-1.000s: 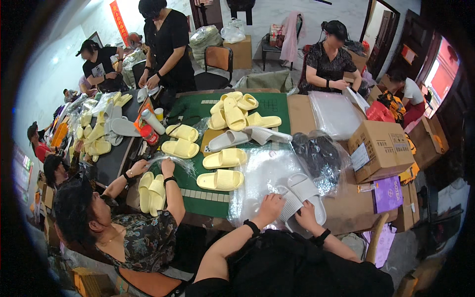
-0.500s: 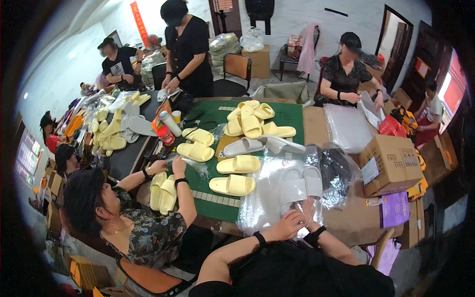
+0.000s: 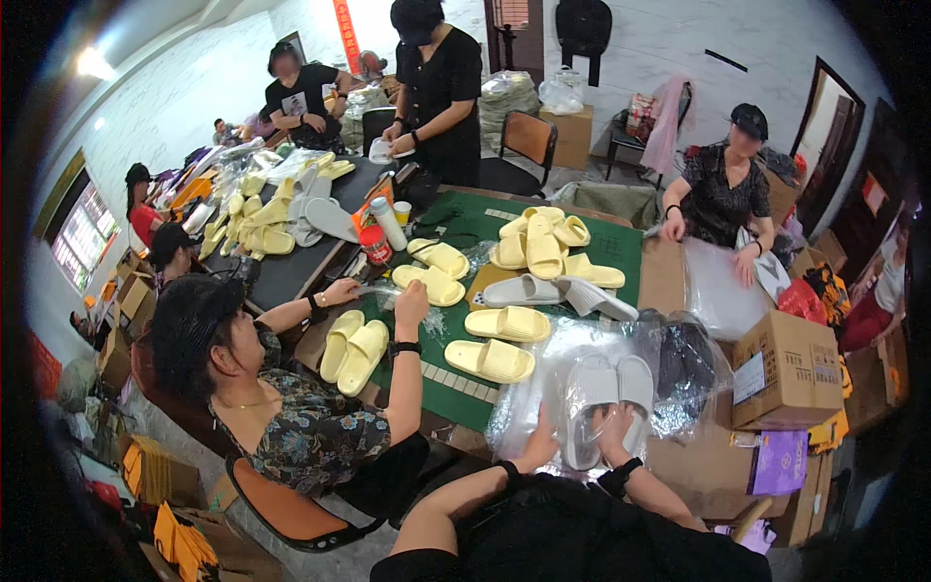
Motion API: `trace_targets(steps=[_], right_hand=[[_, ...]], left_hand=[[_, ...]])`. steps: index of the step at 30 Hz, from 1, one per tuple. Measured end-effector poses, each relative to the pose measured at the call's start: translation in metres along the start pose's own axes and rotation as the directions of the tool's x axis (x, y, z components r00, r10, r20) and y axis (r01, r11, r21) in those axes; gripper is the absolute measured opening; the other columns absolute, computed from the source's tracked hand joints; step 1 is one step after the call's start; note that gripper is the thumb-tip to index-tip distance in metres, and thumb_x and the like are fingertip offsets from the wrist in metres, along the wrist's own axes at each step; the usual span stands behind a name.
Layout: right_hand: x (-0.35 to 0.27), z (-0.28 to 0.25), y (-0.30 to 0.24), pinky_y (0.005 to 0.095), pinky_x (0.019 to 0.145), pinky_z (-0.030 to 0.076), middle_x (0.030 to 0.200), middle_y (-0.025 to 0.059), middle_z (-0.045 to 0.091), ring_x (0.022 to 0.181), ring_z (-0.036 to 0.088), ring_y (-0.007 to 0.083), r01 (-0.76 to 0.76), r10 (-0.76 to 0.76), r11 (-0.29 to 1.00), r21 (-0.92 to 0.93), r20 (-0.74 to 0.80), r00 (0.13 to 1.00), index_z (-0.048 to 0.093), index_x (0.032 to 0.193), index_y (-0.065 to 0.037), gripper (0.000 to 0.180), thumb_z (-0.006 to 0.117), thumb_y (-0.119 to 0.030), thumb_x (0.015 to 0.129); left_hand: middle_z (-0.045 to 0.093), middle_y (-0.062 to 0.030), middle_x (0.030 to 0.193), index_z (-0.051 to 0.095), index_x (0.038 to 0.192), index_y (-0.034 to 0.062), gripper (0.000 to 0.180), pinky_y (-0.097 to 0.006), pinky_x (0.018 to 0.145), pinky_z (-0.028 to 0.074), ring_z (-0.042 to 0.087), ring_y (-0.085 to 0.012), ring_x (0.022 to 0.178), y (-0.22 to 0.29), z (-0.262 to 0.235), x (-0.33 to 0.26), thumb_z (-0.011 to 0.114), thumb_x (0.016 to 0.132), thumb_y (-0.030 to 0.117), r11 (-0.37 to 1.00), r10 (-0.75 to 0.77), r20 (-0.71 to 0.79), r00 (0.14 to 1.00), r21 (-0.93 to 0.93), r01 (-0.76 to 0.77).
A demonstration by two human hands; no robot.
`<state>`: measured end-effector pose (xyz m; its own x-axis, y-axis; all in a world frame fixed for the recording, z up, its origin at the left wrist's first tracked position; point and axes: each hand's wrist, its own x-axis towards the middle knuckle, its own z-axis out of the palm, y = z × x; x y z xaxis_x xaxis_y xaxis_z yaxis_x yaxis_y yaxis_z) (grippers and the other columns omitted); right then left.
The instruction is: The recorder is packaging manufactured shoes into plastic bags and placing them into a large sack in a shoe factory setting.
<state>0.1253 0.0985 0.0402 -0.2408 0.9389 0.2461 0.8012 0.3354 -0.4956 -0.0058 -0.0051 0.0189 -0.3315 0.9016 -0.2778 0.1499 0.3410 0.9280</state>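
Note:
In front of me a pair of light grey slippers point(image 3: 591, 383) lies side by side on clear plastic bags point(image 3: 529, 388), toes pointing away from me. My right hand point(image 3: 614, 436) rests over the heel ends of the pair, its fingers apart. Beside the left slipper, my left hand point(image 3: 539, 444) touches the plastic with fingers stretched out and holds nothing. Just left of the bags lie two pale yellow slippers point(image 3: 491, 360), one behind the other.
A pile of yellow slippers point(image 3: 540, 242) and grey slippers point(image 3: 524, 290) sits farther back on the green mat point(image 3: 456, 218). At my right stand a cardboard box point(image 3: 790, 373) and a purple package point(image 3: 779, 462). A co-worker point(image 3: 301, 407) handles plastic at my left; others work around the tables.
My hands have moved apart: the right has gone onto the slippers' heels, the left to their left side. The whole view has shifted as my head turned. The far-right co-worker's hands have lowered.

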Motion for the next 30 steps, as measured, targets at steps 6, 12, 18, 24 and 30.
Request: trace_targets(steps=[6,12,18,24,30], right_hand=[[-0.011,0.020,0.001,0.0503,0.081,0.033,0.094,0.0251,0.053,0.095,0.043,0.0419,0.068,-0.066,0.996,-0.056,0.040,0.997,0.057,0.077,0.006,0.029,0.054,-0.023,0.074],[-0.005,0.016,-0.006,0.0513,0.081,0.033,0.099,0.0256,0.049,0.096,0.041,0.0416,0.013,-0.008,0.998,-0.056,0.085,0.996,0.055,0.084,0.005,0.029,0.056,-0.022,0.072],[0.022,0.020,0.002,0.0496,0.081,0.034,0.104,0.0257,0.046,0.096,0.043,0.0426,0.074,-0.075,0.997,0.017,0.049,0.996,0.053,0.091,0.002,0.033,0.059,-0.022,0.069],[0.025,-0.037,0.010,0.0416,0.099,0.028,0.131,0.0242,0.034,0.120,0.032,0.0421,0.138,-0.228,0.906,0.401,0.186,0.956,0.041,0.126,-0.007,0.056,0.059,-0.024,0.076],[-0.016,-0.081,0.023,0.0517,0.103,0.009,0.132,0.0175,0.036,0.127,0.021,0.0350,0.120,-0.140,0.987,0.106,0.201,0.969,0.042,0.126,-0.012,0.063,0.056,-0.048,0.076]], left_hand=[[0.062,-0.0164,0.076,0.059,0.087,-0.0022,0.020,-0.035,0.058,0.048,0.061,-0.0250,0.067,-0.039,-0.009,0.006,0.052,0.075,0.012,0.975,-0.190,0.192,0.963,-0.078,0.208],[0.061,-0.0123,0.071,0.058,0.082,-0.0038,0.018,-0.033,0.058,0.047,0.059,-0.0200,0.067,-0.049,-0.003,0.003,0.058,0.071,0.011,0.923,0.048,0.337,0.940,0.345,-0.171],[0.057,-0.0038,0.071,0.058,0.090,-0.0005,0.026,-0.029,0.059,0.045,0.054,-0.0164,0.064,0.038,-0.013,-0.004,0.063,0.067,0.010,0.990,-0.102,0.637,0.764,0.144,0.012],[0.055,-0.0121,0.098,0.052,0.101,-0.0018,0.023,-0.032,0.076,0.048,0.057,-0.0227,0.088,0.046,-0.039,0.033,0.051,0.084,0.014,0.691,0.485,0.575,0.659,0.211,-0.692],[0.053,-0.0206,0.106,0.041,0.111,-0.0074,0.027,-0.040,0.089,0.046,0.053,-0.0336,0.101,0.092,-0.047,0.038,0.041,0.087,0.006,0.433,0.050,0.603,0.796,-0.732,0.527]])
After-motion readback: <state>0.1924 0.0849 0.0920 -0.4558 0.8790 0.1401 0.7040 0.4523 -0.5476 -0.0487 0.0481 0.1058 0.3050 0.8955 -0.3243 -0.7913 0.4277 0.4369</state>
